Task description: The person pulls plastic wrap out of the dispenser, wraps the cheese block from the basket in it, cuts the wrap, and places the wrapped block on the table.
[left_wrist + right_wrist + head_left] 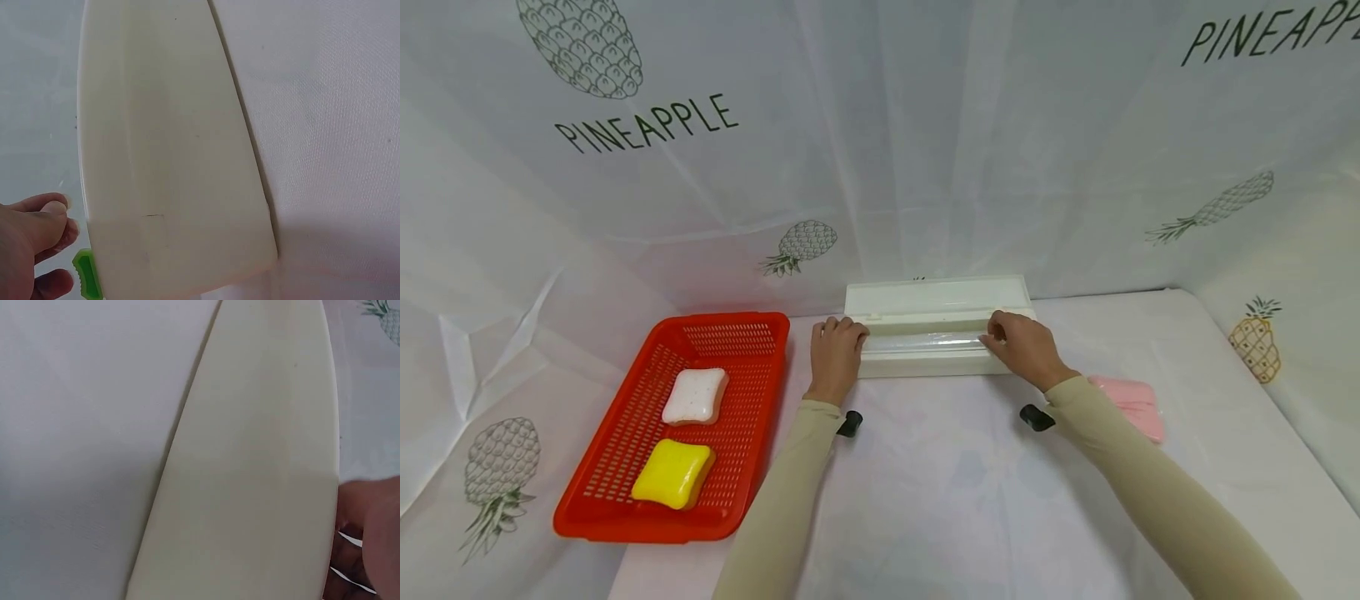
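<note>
A white plastic wrap dispenser (925,365) sits at the back of the table with its lid (940,293) raised behind it. Clear plastic wrap (932,341) stretches shiny across its opening. At the dispenser's left end, my left hand (835,358) pinches the wrap, thumb against fingertips. Beside those fingers in the left wrist view, a green slider (89,275) sticks out at the dispenser's edge. My right hand (1028,346) pinches the wrap near the right end. In the right wrist view, the dispenser's front wall (250,456) partly hides its curled fingers.
To the left stands a red perforated basket (741,400) with a white cushion-shaped block (694,396) and a yellow one (672,475) inside. A pink flat item (1131,408) lies partly behind the right sleeve. A pineapple-print curtain (910,167) hangs close behind the dispenser.
</note>
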Tool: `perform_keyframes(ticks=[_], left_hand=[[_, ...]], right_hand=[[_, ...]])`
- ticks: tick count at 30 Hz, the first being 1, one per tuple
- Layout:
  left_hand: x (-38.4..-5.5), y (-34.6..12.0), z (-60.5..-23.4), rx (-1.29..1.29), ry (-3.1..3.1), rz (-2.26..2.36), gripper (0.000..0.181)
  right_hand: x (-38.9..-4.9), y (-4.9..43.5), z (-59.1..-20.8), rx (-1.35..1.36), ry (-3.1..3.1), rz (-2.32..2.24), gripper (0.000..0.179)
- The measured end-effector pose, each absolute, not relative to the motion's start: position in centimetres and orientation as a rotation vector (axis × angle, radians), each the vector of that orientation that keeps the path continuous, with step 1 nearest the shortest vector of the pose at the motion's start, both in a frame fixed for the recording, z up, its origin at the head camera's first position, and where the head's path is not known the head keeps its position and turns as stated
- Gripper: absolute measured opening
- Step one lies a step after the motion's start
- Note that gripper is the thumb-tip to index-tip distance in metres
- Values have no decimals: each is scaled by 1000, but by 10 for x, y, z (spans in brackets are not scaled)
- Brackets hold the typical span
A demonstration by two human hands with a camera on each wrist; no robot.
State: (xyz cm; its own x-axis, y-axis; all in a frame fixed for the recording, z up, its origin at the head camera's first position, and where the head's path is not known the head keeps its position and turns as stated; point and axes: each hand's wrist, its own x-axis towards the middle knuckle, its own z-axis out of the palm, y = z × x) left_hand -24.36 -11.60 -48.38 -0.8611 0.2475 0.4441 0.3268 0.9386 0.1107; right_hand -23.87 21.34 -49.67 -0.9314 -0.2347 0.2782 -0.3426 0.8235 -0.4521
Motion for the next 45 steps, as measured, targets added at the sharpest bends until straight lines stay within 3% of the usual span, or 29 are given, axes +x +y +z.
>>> perform_keyframes(ticks=[8,24,36,45], left_hand=[[-244,-120,-487,-423,-2632,-254,9],[-240,-128,-489,-435,-2635,-250,11],[-237,-128,-483,-461,-2582,-262,9],[-234,-128,-476,-443,-2571,-313,11]], right_hand=[[-241,219,-489,466,-2751,657,6],[-228,235,-490,585,-2704,343,8],[-217,241,-478,619,-2636,444,16],[-214,246,-473,626,-2522,443,8]])
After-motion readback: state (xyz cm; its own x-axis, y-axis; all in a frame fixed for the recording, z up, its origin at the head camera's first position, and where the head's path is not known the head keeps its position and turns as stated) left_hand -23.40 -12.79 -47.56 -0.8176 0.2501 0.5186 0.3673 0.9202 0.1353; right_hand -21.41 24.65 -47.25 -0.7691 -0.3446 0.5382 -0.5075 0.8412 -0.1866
